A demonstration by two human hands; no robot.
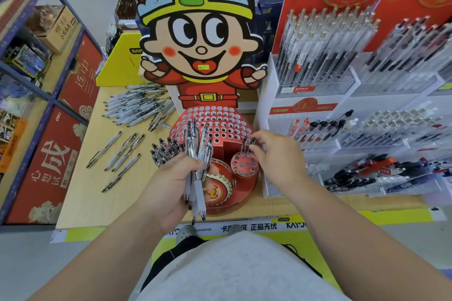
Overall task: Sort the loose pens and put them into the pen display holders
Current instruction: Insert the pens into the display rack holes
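Left hand (175,186) fingers closed around bundle of pens (197,166), long axes near upright, tips toward body, clicker ends fanned over red perforated holder (220,124). Right hand (276,154) fingers pinch pen (252,145) standing upright in small round holder (244,166). Loose pens (137,107) heaped on worktop (80,203), far left.

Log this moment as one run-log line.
left hand: gripping bundle of clear white-grip pens | right hand: at pens in small round red perforated holder | loose pens remain on wooden table

Bare forearms without sleeves, a light grey top (242,269), and dark trousers (186,245) beneath it.
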